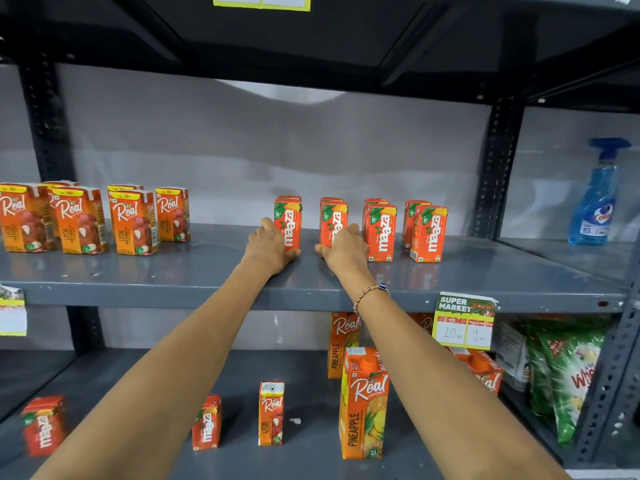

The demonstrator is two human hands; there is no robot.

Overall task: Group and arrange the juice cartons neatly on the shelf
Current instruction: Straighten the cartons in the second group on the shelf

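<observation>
Maaza cartons: left hand gripping one carton, right hand gripping its neighbour; next, likely closing the gap between them.

On the upper shelf small orange Real litchi cartons stand upright at left; red Maaza cartons stand in four short rows at right, well apart.
</observation>
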